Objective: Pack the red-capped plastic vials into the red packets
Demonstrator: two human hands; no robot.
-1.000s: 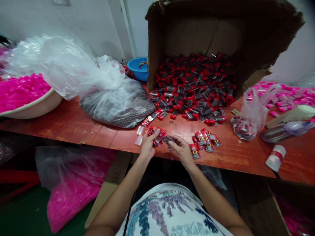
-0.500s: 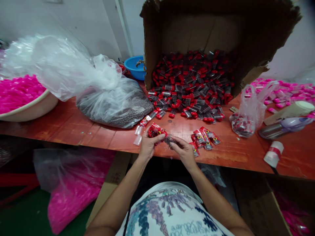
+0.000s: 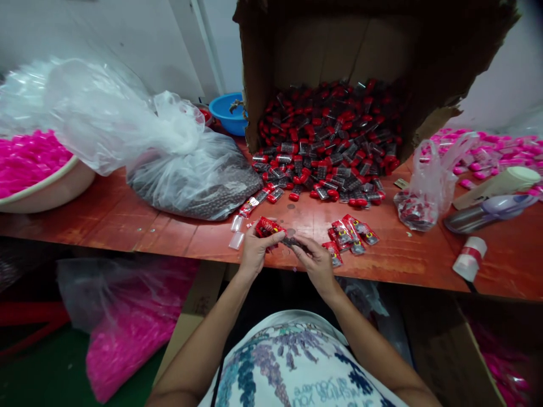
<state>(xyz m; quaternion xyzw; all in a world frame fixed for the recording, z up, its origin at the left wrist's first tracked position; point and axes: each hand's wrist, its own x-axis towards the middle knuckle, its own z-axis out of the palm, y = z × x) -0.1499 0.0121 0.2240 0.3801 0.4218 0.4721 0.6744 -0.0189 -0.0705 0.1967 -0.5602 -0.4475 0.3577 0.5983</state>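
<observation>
A: Grip?
B: Red packaging [image 3: 268, 226] clamped in left hand [image 3: 255, 251], over table [image 3: 212, 244]; dark piece [image 3: 291, 240], too blurred to identify, pinched by right hand [image 3: 317, 261].
A: Beyond?
B: Packets [image 3: 350, 234] piled alongside; carton [image 3: 335, 51] laid mouth-forward, likely for reach.

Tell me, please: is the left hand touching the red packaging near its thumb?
Touching. The head view shows the left hand gripping the red packaging, its thumb lying across it.
</observation>
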